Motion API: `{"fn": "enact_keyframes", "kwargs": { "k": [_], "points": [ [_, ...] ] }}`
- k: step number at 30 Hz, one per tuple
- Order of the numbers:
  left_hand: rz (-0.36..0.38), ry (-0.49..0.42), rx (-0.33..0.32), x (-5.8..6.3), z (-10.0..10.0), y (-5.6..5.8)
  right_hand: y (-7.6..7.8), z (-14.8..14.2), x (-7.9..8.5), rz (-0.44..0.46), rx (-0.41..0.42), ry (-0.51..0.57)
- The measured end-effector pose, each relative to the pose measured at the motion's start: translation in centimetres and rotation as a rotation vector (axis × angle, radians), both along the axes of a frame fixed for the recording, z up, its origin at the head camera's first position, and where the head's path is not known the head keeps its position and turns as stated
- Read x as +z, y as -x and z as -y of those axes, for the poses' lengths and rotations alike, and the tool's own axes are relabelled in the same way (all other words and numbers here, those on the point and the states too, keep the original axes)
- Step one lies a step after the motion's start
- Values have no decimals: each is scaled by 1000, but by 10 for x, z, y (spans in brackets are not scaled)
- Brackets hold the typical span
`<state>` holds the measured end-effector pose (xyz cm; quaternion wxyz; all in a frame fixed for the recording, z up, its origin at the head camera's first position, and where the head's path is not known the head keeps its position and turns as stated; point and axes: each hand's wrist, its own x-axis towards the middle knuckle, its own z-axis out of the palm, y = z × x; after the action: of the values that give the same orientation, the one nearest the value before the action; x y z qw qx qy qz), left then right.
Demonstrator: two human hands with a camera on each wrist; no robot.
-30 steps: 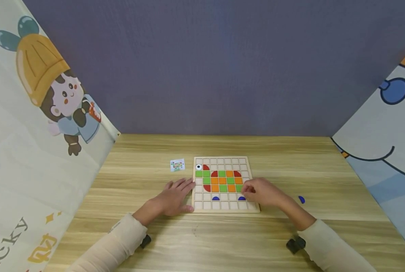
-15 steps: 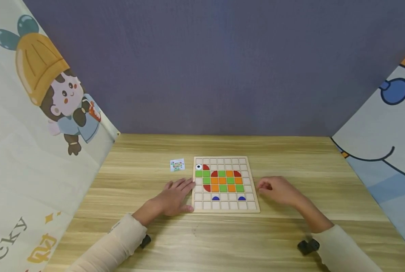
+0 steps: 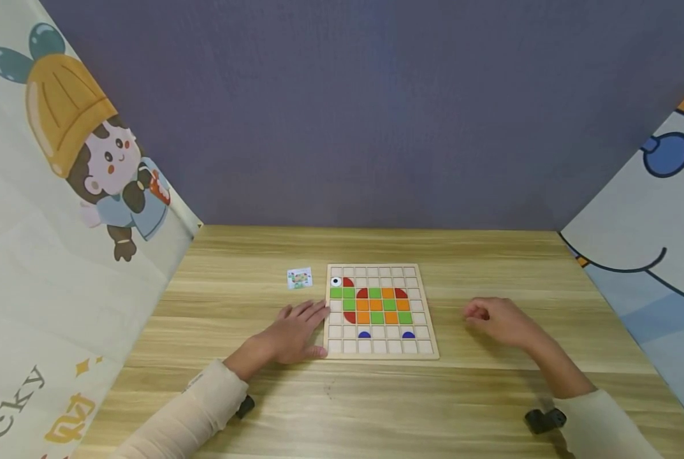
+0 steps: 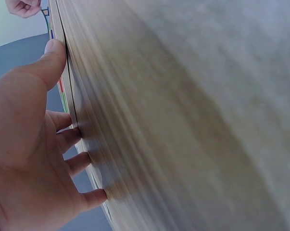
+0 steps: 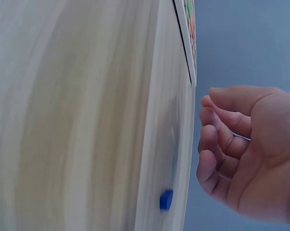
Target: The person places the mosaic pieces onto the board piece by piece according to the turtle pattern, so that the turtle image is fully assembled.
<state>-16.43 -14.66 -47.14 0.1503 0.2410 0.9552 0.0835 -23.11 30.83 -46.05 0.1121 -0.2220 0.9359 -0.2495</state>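
A wooden grid board (image 3: 428,347) lies on the table with coloured tiles in an animal shape. Green and orange squares fill the body, red rounded pieces sit at its corners, and two blue half-round pieces (image 3: 408,335) are in a lower row. Along the board's left edge my left hand (image 3: 296,333) rests with fingers extended, thumb and fingertips touching the rim. Right of the board, my right hand (image 3: 499,320) hovers above the table with loosely curled fingers, holding nothing. Below it in the right wrist view lies a loose blue piece (image 5: 166,199), hidden in the head view.
A small picture card (image 3: 299,278) lies on the wooden table (image 3: 376,408), left of the board's upper corner. A dark wall (image 3: 387,127) stands behind the table, with printed panels on both sides.
My right hand has moved right, off the board's lower right area and over the table, covering the loose blue piece in the head view. My left hand has stayed in place.
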Motion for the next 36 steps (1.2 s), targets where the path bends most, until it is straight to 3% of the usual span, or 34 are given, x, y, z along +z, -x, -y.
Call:
{"fn": "enact_keyframes", "kwargs": {
  "k": [8, 23, 36],
  "points": [
    [6, 1, 8, -1, 0, 0, -2, -24, -3, -38, -7, -49],
    [-6, 15, 2, -2, 1, 2, -11, -59, 2, -4, -71, -130],
    [1, 10, 14, -1, 0, 1, -11, -63, 0, 50, -113, -162]
  ]
}}
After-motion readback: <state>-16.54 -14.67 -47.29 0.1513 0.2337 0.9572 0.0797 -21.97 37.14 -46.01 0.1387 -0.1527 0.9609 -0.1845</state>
